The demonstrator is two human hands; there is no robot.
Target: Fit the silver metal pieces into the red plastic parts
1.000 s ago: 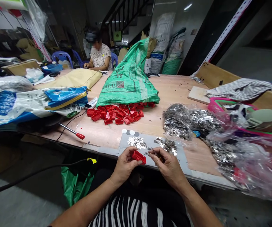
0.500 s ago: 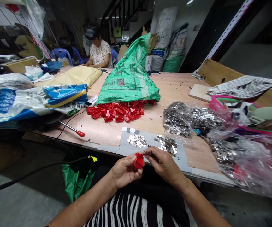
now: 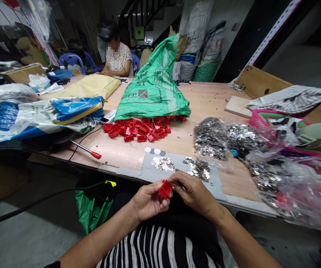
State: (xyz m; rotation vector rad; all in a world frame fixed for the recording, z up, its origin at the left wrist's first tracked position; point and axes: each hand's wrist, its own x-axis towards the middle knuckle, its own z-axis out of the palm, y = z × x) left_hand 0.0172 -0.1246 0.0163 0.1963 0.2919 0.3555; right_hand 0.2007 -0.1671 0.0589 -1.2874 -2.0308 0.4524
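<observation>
In my left hand (image 3: 149, 203) a small red plastic housing (image 3: 165, 189) is gripped between thumb and fingers, its hollow side facing up. My right hand (image 3: 190, 190) pinches a small, thin metal piece (image 3: 172, 181) against the top right of the housing; the fingers partly hide it. Both hands are just off the table's front edge, over my lap. Beyond them, a pile of shiny flat metal pieces (image 3: 162, 163) and a second, darker pile of metal pieces (image 3: 199, 169) lie on a grey mat (image 3: 146, 173).
Many red housings (image 3: 138, 130) spill from a green woven sack (image 3: 155, 93). Clear bags of metal parts (image 3: 210, 137) and a pink basket (image 3: 257, 117) stand at right. A red-tipped lever (image 3: 95, 155) juts out at left. Another person (image 3: 118, 59) sits across the table (image 3: 205, 100).
The red housing has tilted slightly in my left hand, and my right fingertips have come closer against it. The view has shifted a little.
</observation>
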